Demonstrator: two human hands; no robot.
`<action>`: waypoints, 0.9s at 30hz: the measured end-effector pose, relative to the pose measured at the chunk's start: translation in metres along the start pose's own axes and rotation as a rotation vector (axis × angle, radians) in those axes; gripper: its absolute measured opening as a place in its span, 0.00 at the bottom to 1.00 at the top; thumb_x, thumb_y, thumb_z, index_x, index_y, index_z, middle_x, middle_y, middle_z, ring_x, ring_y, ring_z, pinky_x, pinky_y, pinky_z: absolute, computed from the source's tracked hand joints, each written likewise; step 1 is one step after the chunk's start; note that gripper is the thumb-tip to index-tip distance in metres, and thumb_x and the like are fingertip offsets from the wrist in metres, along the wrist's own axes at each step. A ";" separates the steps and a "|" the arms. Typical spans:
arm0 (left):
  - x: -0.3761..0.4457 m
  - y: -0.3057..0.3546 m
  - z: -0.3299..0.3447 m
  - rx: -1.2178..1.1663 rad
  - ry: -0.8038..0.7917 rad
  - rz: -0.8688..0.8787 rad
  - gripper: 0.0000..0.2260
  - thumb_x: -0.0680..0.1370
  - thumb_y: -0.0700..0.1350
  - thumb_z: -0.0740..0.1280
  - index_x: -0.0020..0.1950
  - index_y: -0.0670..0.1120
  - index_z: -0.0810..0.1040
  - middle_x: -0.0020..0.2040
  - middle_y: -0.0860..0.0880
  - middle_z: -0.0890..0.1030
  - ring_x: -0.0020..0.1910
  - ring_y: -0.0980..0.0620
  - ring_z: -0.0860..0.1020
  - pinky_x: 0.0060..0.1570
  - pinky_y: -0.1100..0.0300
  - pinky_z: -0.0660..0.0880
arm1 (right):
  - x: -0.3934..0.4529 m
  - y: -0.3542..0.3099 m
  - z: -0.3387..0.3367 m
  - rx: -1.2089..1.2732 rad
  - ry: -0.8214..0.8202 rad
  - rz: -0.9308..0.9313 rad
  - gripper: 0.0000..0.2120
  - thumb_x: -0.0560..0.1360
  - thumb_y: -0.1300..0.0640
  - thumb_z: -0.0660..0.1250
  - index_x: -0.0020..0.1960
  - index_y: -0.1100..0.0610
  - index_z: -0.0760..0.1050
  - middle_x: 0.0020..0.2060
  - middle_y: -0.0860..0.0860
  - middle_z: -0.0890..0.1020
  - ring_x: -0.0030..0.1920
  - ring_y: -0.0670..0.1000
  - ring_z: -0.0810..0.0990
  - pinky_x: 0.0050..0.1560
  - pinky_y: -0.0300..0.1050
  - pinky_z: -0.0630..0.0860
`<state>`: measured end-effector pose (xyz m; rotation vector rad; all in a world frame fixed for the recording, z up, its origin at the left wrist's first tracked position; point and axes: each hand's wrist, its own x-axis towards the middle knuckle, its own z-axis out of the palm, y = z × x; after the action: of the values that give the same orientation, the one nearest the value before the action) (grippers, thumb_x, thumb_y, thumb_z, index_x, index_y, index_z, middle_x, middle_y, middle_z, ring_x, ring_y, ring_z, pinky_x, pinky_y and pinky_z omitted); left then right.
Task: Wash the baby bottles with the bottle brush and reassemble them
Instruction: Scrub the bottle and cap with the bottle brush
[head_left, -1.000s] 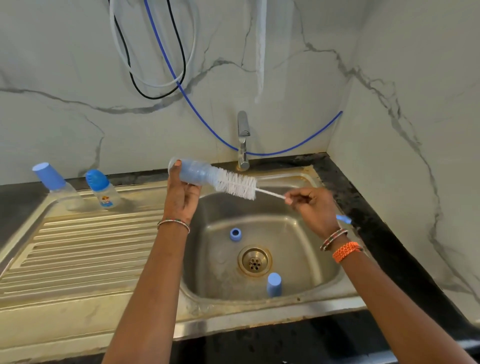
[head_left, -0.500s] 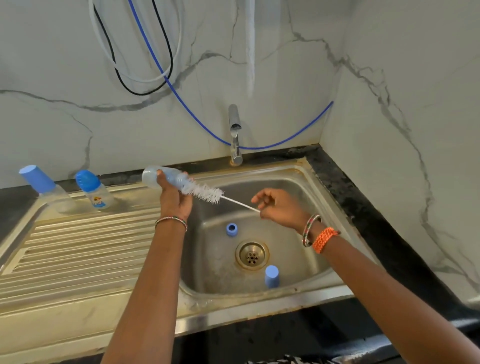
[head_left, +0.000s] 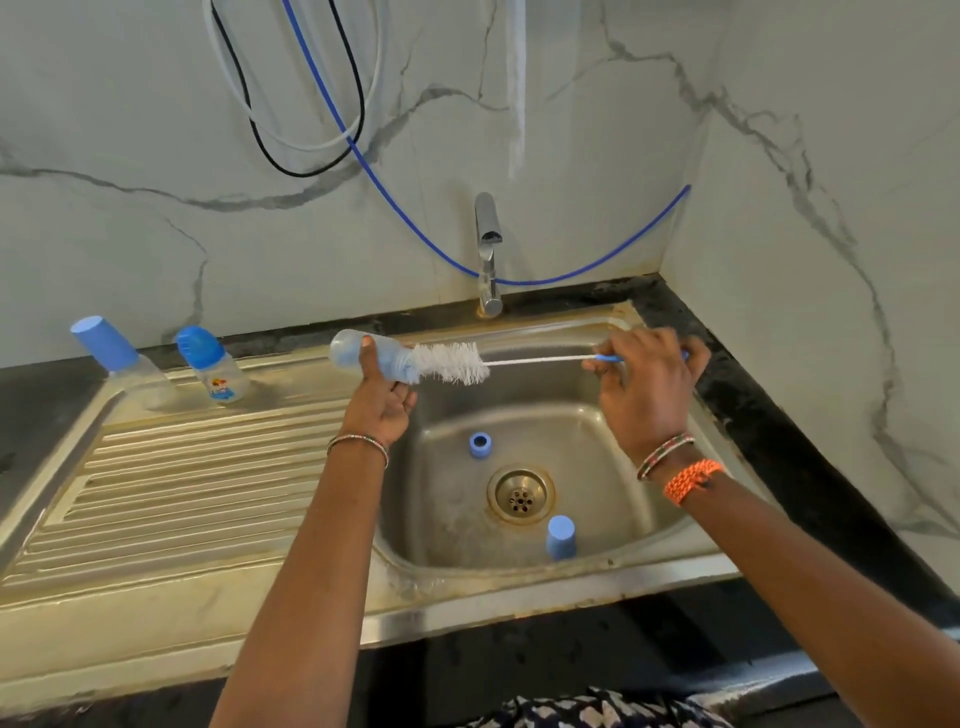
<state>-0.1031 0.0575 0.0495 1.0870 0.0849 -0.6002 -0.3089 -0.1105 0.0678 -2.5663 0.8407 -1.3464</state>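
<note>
My left hand (head_left: 382, 402) grips a clear baby bottle (head_left: 363, 353) lying sideways over the sink's left rim, its mouth pointing right. The white bristles of the bottle brush (head_left: 452, 362) stick out of that mouth, partly inside. My right hand (head_left: 644, 384) pinches the brush's blue handle end over the basin. A blue screw ring (head_left: 480, 445) and a blue cap (head_left: 560, 537) lie in the basin. On the drainboard at the back left stand two other bottles, one with a blue cap tilted (head_left: 111, 348), one with a printed label (head_left: 213, 371).
The steel sink basin (head_left: 613, 447) has a drain (head_left: 520, 493) in its middle and a tap (head_left: 487, 254) behind. A ribbed drainboard (head_left: 182, 478) lies left. Marble walls close the back and right. Hoses hang on the wall.
The brush has been drawn out to the right, so more bristles show outside the bottle's mouth. My right hand moved right and back along the handle. The left hand kept its hold.
</note>
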 end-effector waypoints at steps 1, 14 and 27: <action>0.000 -0.004 -0.003 -0.015 -0.015 -0.012 0.21 0.80 0.59 0.57 0.65 0.46 0.68 0.56 0.46 0.78 0.58 0.50 0.75 0.62 0.59 0.67 | 0.000 0.004 -0.001 0.051 -0.046 0.007 0.07 0.67 0.61 0.73 0.36 0.53 0.76 0.34 0.46 0.79 0.39 0.51 0.76 0.49 0.44 0.58; 0.004 0.006 -0.033 -0.242 0.009 -0.006 0.20 0.75 0.51 0.69 0.62 0.44 0.71 0.53 0.43 0.79 0.50 0.48 0.79 0.51 0.58 0.78 | -0.018 0.024 0.015 0.154 -0.784 0.023 0.07 0.75 0.51 0.67 0.49 0.52 0.73 0.36 0.50 0.79 0.39 0.52 0.78 0.39 0.45 0.72; -0.002 0.004 -0.032 -0.273 -0.032 0.065 0.20 0.75 0.54 0.68 0.63 0.45 0.71 0.51 0.46 0.82 0.52 0.50 0.79 0.59 0.52 0.73 | -0.003 0.028 -0.006 0.293 -0.905 0.197 0.15 0.78 0.54 0.62 0.34 0.56 0.74 0.26 0.49 0.72 0.26 0.49 0.70 0.28 0.41 0.65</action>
<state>-0.0954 0.0864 0.0383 0.8121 0.1003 -0.5303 -0.3272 -0.1314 0.0591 -2.3699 0.6168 -0.1509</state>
